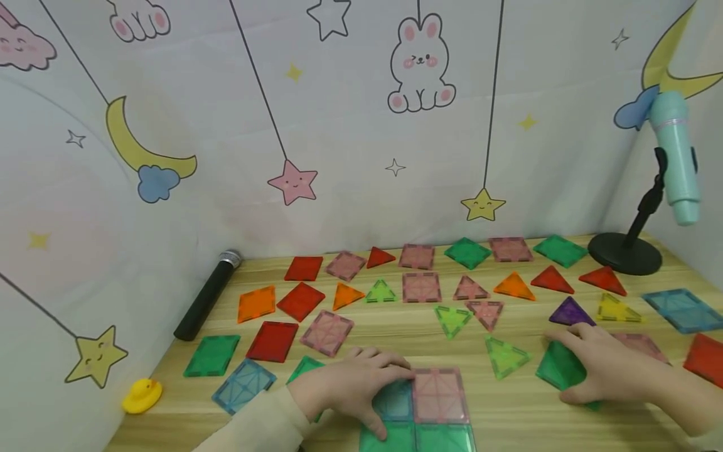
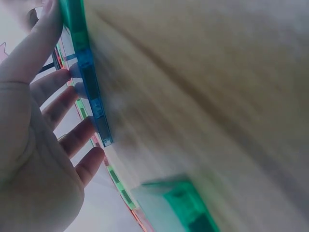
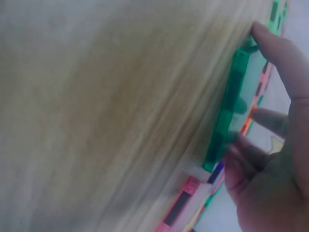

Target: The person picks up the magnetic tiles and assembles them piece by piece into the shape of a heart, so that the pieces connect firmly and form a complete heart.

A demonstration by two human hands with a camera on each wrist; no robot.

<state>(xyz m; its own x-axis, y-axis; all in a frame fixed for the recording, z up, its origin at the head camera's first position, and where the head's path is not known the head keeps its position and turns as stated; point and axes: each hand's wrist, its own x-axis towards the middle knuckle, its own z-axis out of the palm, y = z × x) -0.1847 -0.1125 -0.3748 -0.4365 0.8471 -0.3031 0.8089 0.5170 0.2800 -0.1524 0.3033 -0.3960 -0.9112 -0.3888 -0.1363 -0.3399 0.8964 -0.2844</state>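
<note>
My left hand [image 1: 361, 386] rests on a block of square magnetic tiles at the table's front. It spans the blue tile [image 1: 396, 402], its fingers fairly straight and its thumb near the green tile [image 1: 390, 441]. To the right of the blue one lies a pink tile [image 1: 440, 395], above another green tile [image 1: 446, 439]. Farther right, my right hand [image 1: 610, 364] holds a loose green square tile [image 1: 559, 367] between thumb and fingers. In the right wrist view the green tile [image 3: 227, 111] is seen edge-on, close to the wood.
Loose squares and triangles are spread behind the hands, among them a purple triangle [image 1: 570, 311] and a lime triangle [image 1: 505, 356]. A black microphone [image 1: 206, 298] and a yellow duck [image 1: 142, 395] lie at left. A mint microphone on a stand [image 1: 625, 253] occupies the back right.
</note>
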